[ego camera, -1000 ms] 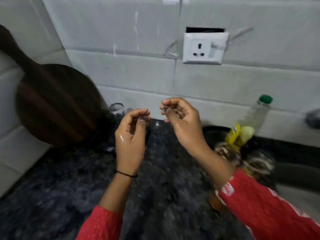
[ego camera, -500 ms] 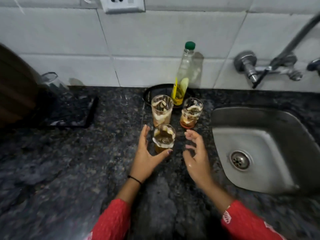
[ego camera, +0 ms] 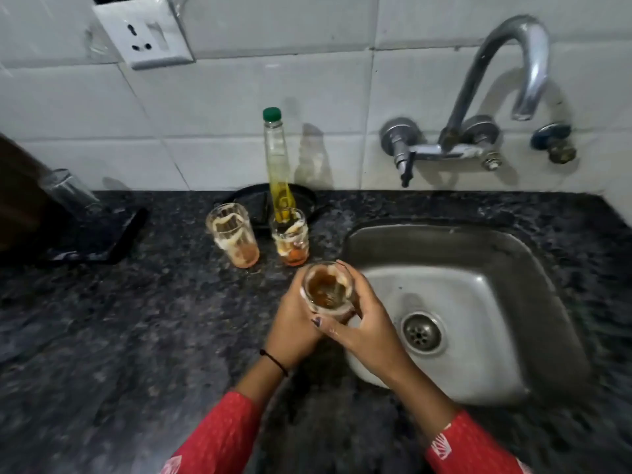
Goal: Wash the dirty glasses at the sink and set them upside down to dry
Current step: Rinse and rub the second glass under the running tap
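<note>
I hold a dirty glass (ego camera: pixel 325 289) with brown and white residue upright in both hands, just at the left rim of the steel sink (ego camera: pixel 513 268). My left hand (ego camera: pixel 294 323) wraps its left side and my right hand (ego camera: pixel 369 323) its right side. Two more dirty glasses stand on the dark granite counter behind: one (ego camera: pixel 232 236) to the left, one (ego camera: pixel 290 239) closer to the sink. A clean glass (ego camera: pixel 70 191) stands upside down on a black tray (ego camera: pixel 113 241) at far left. The tap (ego camera: pixel 513 63) curves over the sink; no water runs.
A tall bottle with a green cap (ego camera: pixel 277 162) and yellow liquid stands on a black plate (ego camera: pixel 253 200) by the wall. A dark wooden board (ego camera: pixel 17 186) leans at far left. A wall socket (ego camera: pixel 150 32) is above. The sink drain (ego camera: pixel 421 331) is uncovered.
The view swung from the wall down and right to the sink. My hands, empty a second ago, closed around the nearest dirty glass and carried it to the sink's left rim.
</note>
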Demonstrator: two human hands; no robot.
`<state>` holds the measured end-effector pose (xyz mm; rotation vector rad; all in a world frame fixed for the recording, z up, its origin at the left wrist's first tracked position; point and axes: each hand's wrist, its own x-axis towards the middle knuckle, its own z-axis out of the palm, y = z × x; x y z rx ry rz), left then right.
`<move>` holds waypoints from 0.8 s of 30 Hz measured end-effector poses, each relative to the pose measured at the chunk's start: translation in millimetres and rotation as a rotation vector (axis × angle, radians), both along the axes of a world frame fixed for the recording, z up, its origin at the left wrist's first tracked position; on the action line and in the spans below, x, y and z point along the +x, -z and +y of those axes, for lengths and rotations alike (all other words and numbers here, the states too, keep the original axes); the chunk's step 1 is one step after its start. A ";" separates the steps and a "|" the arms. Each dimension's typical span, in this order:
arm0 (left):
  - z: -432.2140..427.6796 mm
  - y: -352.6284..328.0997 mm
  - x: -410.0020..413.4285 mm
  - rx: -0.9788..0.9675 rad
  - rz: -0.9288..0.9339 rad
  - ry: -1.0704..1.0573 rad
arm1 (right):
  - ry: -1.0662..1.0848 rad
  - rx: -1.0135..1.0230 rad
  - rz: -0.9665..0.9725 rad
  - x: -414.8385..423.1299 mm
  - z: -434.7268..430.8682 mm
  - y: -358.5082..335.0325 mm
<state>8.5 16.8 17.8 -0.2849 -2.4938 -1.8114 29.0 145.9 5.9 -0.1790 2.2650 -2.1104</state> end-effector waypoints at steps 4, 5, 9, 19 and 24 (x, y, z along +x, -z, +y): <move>87.0 -9.6 9.8 0.054 -0.028 0.130 | 0.143 -0.062 0.026 5.5 75.6 -13.9; 101.6 -9.2 9.4 0.052 -0.059 0.188 | 0.170 -0.088 0.026 7.5 92.0 -15.8; 136.8 -20.6 3.8 0.014 -0.180 0.439 | 0.284 -0.163 0.005 13.1 136.4 -20.7; 179.4 -60.2 -108.7 0.291 -0.268 -0.216 | 0.420 -0.169 -0.047 -23.3 166.1 -26.7; 195.8 -84.2 -167.6 0.364 -0.358 -0.298 | 0.421 -0.080 -0.080 -38.9 158.1 -31.1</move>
